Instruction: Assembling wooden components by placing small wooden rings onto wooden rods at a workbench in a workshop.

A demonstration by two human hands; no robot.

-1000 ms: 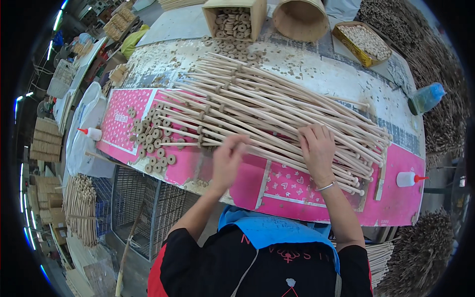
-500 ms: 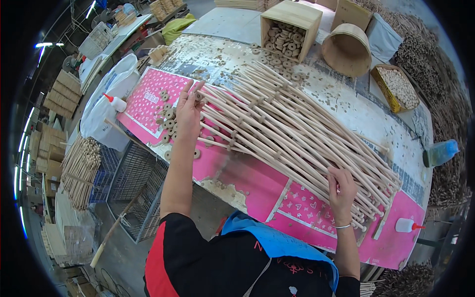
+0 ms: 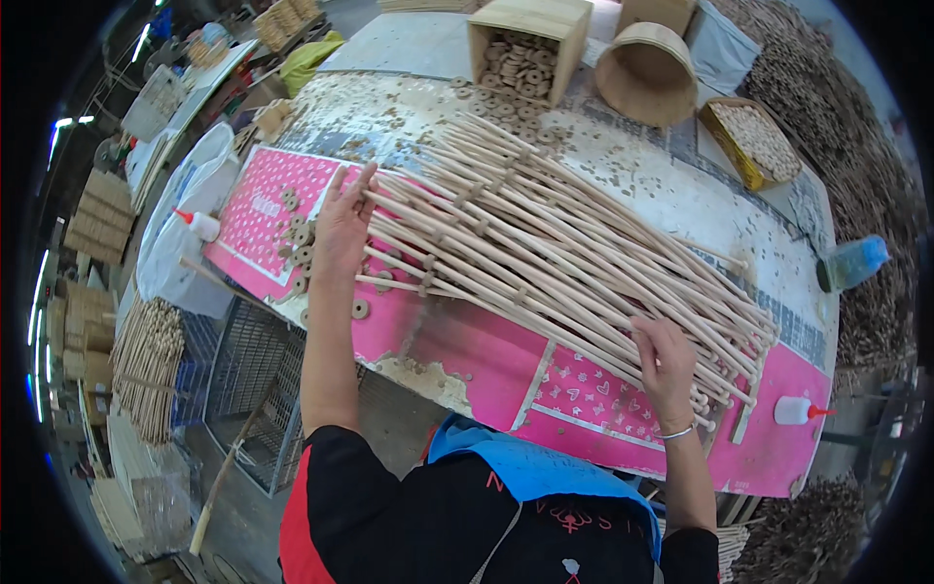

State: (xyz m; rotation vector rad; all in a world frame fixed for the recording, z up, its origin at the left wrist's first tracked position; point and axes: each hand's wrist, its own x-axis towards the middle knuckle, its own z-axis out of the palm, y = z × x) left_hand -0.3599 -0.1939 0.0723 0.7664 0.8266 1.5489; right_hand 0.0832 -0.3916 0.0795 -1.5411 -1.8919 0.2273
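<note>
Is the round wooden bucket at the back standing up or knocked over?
Knocked over. The round wooden bucket lies on its side on the table, its open mouth facing the camera, and it looks empty inside.

Two glue bottles (image 3: 201,225) (image 3: 802,411); two hands (image 3: 343,226) (image 3: 665,362)

— What do we have under our hands?

— A spread of long pale wooden sticks (image 3: 545,243), lying flat and fanned slantwise across the pink mat, small wooden rings threaded along them.

— And at the near left end?

— Loose wooden rings (image 3: 302,243) lie scattered flat on the pink, just beside the stick ends.
</note>
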